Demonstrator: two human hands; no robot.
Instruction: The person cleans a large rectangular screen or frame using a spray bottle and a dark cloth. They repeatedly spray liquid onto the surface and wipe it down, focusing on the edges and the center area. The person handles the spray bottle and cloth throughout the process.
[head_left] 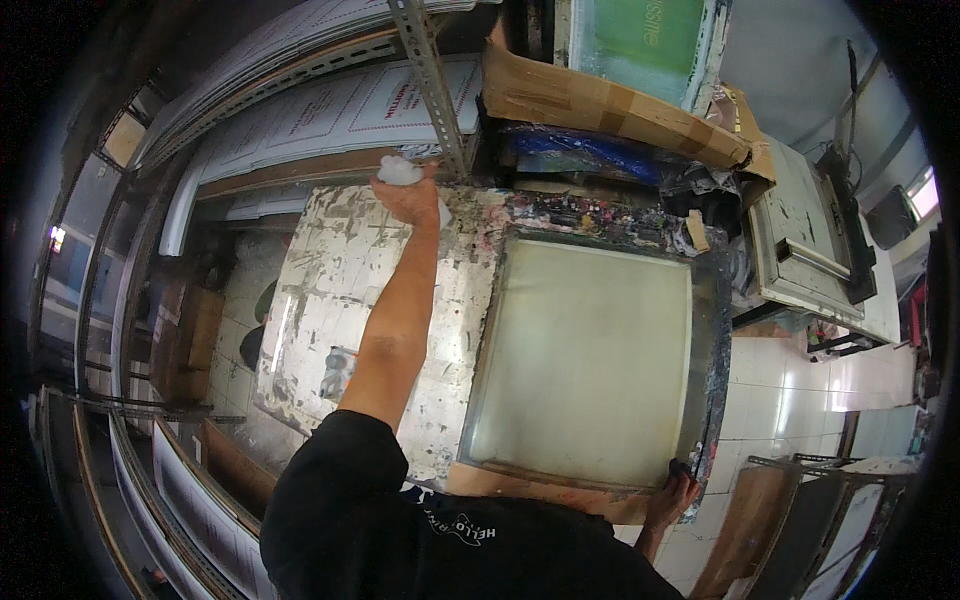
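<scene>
hands (412,203) (676,496): 2 | white wad (400,171): 1 | tabletop framed panel (590,360): 1 | worktable (325,265): 1

Bare left grip (410,203): closed round white crumpled wad (399,170), near far edge of paint-spattered pale table (320,262) | bare right grip (676,494): at near right corner of flat rectangular pale-green framed panel (588,365), on table | beyond: long brown cardboard piece (610,103), green-faced rectangular frame (640,48)

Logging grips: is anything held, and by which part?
Left hand: a white wad, held by its near side. Right hand: at the framed screen, lower right corner; grip unclear.
</scene>
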